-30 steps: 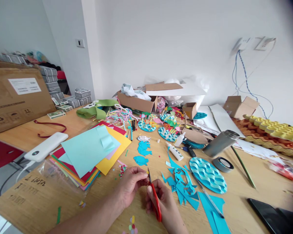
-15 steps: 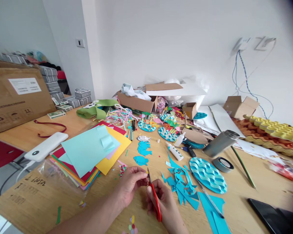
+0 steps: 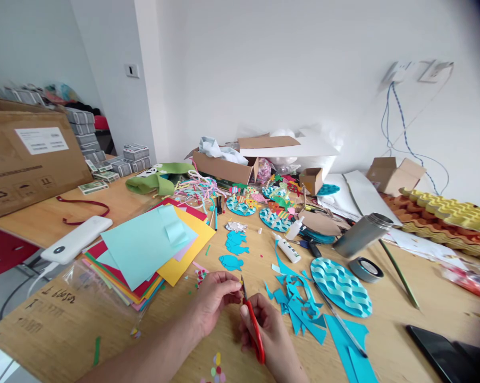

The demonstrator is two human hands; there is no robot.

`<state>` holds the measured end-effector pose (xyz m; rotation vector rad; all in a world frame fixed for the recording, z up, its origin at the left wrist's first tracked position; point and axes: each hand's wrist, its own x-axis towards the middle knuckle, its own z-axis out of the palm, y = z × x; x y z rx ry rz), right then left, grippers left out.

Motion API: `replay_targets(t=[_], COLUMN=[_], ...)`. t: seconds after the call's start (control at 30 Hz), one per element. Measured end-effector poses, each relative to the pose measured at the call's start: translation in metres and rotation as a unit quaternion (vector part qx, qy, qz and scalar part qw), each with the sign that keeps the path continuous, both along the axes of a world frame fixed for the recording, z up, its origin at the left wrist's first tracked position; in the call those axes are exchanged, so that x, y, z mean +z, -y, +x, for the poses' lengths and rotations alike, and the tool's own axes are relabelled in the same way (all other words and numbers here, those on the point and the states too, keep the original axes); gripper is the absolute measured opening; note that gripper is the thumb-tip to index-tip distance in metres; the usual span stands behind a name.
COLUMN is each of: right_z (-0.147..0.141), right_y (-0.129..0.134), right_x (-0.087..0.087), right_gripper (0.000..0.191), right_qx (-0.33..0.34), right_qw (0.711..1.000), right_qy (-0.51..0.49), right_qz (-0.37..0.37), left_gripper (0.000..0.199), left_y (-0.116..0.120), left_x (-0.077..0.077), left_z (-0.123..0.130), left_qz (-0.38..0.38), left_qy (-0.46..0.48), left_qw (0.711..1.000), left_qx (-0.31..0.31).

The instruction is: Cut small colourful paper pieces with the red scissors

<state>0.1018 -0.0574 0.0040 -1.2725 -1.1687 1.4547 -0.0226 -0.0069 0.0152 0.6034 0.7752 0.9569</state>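
My right hand [image 3: 263, 324] is wrapped round red-handled scissors [image 3: 255, 330], whose dark blades point away from me. Close beside the blades, my left hand [image 3: 219, 295] has thumb and fingers pinched together at a tiny yellowish piece, too small to make out well. Just beyond the hands lie blue paper fish [image 3: 230, 262] and a white drawn fish [image 3: 235, 227]. Blue paper scraps [image 3: 297, 306] are heaped right of the scissors. Small coloured paper dots [image 3: 218, 369] lie near the front edge, and more [image 3: 200, 276] sit beside my left hand.
Coloured paper sheets [image 3: 144, 244] and a white power bank [image 3: 76, 239] lie left. On the right are a wavy blue oval [image 3: 340, 287], glue bottle [image 3: 287, 249], tape roll [image 3: 365, 269], metal flask [image 3: 361, 234], pen [image 3: 343, 322] and black phone [image 3: 443, 351]. Boxes stand behind.
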Motion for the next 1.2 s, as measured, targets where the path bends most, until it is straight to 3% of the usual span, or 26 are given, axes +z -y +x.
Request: replay_targets(t=[1.2], right_z=[0.0002], right_y=[0.0008], right_x=[0.0009], right_gripper=[0.036], right_qx=[0.001], right_qw=[1.0], right_qy=[-0.003], right_qz=[-0.01], left_gripper=[0.007], left_y=[-0.0026], left_x=[-0.0061], left_z=[-0.0019], left_qz=[0.038], left_qy=[-0.036], left_qw=[0.999], left_qx=[-0.011])
